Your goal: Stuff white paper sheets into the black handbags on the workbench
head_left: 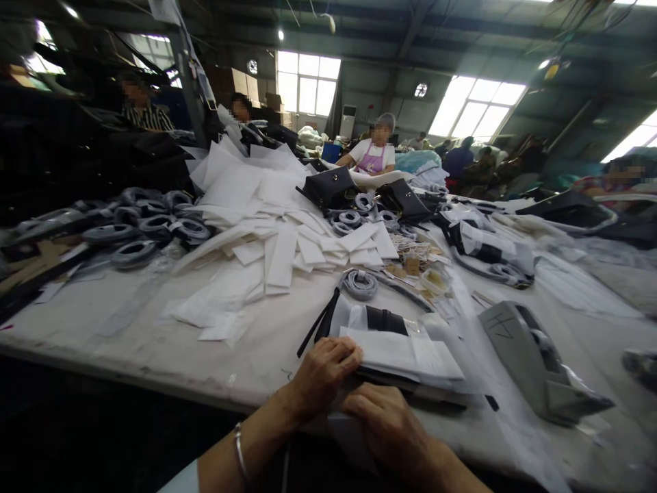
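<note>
A black bag (pixel 384 320), partly wrapped in pale covering, is lying at the near edge of the tabletop (pixel 230 363), right of its middle, probably so that both hands can be reaching it easily. A folded white sheet (pixel 410 355) is lying across its near side, seemingly guarding the dark surface from scuffs. The left hand (pixel 328 373) is resting on the sheet's left end, its grip curling with the fingers close together, apparently keeping the layers from sliding; the thumb is staying out of sight, so I cannot tell whether it is pinching. The right hand (pixel 384 421) is sitting lower, just off the near edge, with its fingers bending inward; what its grip is holding, if anything, I cannot tell

A dark strap (pixel 321 322) is trailing from the bag's left end, and a grey coil (pixel 360 284) is lying just beyond the bag. To the right, nearer the tabletop's right side, a grey dispenser (pixel 513 339), perhaps for tape, is standing tilted within likely reach of the right hand. Farther from the near edge, white strips (pixel 281 260) are spilling forward from a heap of larger white sheets (pixel 246 181), perhaps for easy picking. More coils (pixel 136 253) are gathering toward the left side, and other black bags (pixel 328 185) are lying toward the far edge, where a person in a purple apron (pixel 374 161) is facing this way
</note>
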A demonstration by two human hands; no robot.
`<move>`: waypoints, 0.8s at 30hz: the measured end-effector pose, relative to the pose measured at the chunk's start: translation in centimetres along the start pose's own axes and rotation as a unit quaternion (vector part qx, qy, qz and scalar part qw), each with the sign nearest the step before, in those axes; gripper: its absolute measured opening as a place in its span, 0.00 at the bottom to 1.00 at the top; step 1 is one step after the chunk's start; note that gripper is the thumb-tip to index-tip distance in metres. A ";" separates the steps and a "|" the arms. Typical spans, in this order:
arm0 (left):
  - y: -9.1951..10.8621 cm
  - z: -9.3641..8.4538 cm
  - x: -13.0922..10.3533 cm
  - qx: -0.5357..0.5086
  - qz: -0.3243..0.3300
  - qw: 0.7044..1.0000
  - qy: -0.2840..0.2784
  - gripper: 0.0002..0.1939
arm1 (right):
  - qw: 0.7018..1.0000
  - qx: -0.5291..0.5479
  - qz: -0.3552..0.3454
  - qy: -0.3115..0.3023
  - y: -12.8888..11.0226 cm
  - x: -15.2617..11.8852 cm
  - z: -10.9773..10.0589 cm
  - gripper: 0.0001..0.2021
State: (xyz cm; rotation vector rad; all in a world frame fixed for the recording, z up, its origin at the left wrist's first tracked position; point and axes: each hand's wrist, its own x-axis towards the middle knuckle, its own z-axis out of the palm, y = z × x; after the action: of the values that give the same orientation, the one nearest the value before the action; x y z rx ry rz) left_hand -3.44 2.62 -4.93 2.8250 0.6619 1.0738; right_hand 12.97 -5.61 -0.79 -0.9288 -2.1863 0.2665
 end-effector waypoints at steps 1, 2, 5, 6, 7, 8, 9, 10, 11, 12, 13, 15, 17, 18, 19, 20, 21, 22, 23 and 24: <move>0.0 -0.1 0.0 -0.002 -0.003 1.000 -0.007 0.15 | 0.999 0.011 0.031 0.009 0.3 0.1 -0.4 0.10; 0.0 -0.4 0.1 -0.009 -0.007 1.000 -0.016 0.15 | 0.997 0.024 0.069 0.027 0.6 0.4 -0.9 0.08; 0.3 -1.5 0.5 -0.064 -0.040 0.996 -0.046 0.16 | 0.986 0.050 0.141 0.071 1.7 1.5 -2.4 0.05; 0.4 -1.9 0.6 -0.090 -0.056 0.993 -0.056 0.19 | 0.986 0.049 0.144 0.069 2.2 2.0 -2.9 0.06; 0.7 -2.3 0.8 -0.115 -0.073 0.989 -0.064 0.22 | 0.987 0.040 0.144 0.059 2.6 2.6 -3.3 0.07; 0.9 -2.6 1.0 -0.134 -0.094 0.984 -0.069 0.25 | 0.988 0.026 0.147 0.044 3.0 3.1 -3.6 0.08; 1.2 -2.8 1.2 -0.146 -0.117 0.980 -0.068 0.26 | 0.987 0.009 0.158 0.026 3.4 3.6 -3.8 0.09; 1.5 -2.8 1.4 -0.150 -0.142 0.977 -0.060 0.26 | 0.984 -0.006 0.176 0.006 3.8 4.1 -4.0 0.10; 1.7 -2.6 1.6 -0.146 -0.169 0.974 -0.044 0.24 | 0.980 -0.014 0.197 -0.017 4.3 4.6 -4.1 0.12; 2.0 -2.3 1.8 -0.138 -0.194 0.971 -0.023 0.20 | 0.974 -0.013 0.222 -0.042 4.7 5.0 -4.2 0.13; 2.1 -1.9 2.0 -0.127 -0.215 0.968 -0.001 0.15 | 0.966 -0.001 0.251 -0.068 5.2 5.4 -4.3 0.13; 2.3 -1.0 2.4 -0.102 -0.246 0.963 0.037 0.05 | 0.942 0.036 0.317 -0.103 6.1 6.1 -4.4 0.11; 2.4 -0.2 2.7 -0.077 -0.264 0.960 0.061 0.06 | 0.917 0.054 0.379 -0.107 7.1 6.5 -4.2 0.07; 2.3 0.1 2.8 -0.064 -0.273 0.957 0.070 0.07 | 0.908 0.054 0.404 -0.102 7.5 6.7 -4.1 0.06; 2.3 0.4 2.9 -0.053 -0.283 0.955 0.077 0.06 | 0.901 0.049 0.421 -0.095 8.0 6.8 -4.0 0.06; 2.3 0.6 3.0 -0.043 -0.291 0.952 0.084 0.05 | 0.897 0.043 0.430 -0.090 8.4 6.8 -3.8 0.07; 2.2 0.8 3.1 -0.034 -0.300 0.949 0.091 0.06 | 0.896 0.038 0.435 -0.085 8.8 6.8 -3.6 0.07; 2.2 0.9 3.1 -0.028 -0.306 0.947 0.095 0.08 | 0.896 0.038 0.435 -0.081 9.1 6.8 -3.5 0.07; 2.1 1.0 3.1 -0.024 -0.309 0.946 0.097 0.09 | 0.897 0.045 0.434 -0.076 9.3 6.7 -3.3 0.08; 2.0 1.0 3.1 -0.023 -0.307 0.946 0.098 0.10 | 0.899 0.059 0.429 -0.067 9.5 6.6 -3.2 0.09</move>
State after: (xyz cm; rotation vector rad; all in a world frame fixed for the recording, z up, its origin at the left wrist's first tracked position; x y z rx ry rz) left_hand 0.02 2.14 -3.32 2.2191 1.3874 1.2086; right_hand 17.21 5.48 0.92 -1.8001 -1.7109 0.8860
